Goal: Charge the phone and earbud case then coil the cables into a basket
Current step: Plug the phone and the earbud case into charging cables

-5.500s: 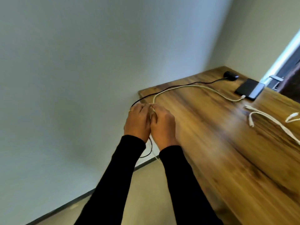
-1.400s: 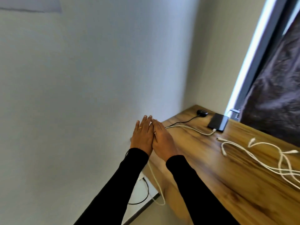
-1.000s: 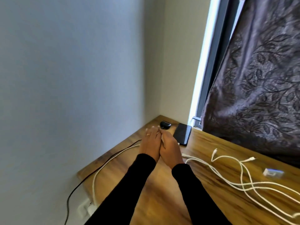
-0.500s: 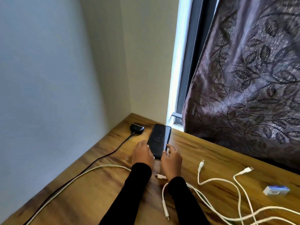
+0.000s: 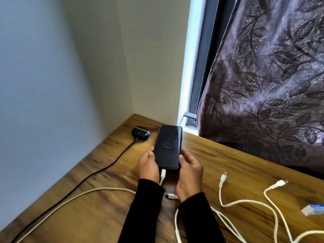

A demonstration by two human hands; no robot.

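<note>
The phone (image 5: 168, 148) is now held at both long edges: the left hand (image 5: 148, 166) is curled at its left edge and the right hand (image 5: 190, 170) at its right edge, with the fingertips against the sides. Half a second earlier the same hands were placed lower, at the near end of the phone, and the screen looked plain dark; now a faint round charging mark is seen on the screen. A white cable (image 5: 75, 197) is plugged into the near end of the phone and is led away toward 8 o'clock over the wooden table (image 5: 228, 165). The earbud case (image 5: 140, 133) is lying at 10 o'clock from the phone, just beside it, with a small green light lit and a black cable (image 5: 98, 171) attached. Loose white cables (image 5: 245, 202) are spread at 4 o'clock from the hands. A small white and blue box (image 5: 313, 209) is seen further right. A patterned curtain (image 5: 271, 76) is hanging at 1 o'clock.
</note>
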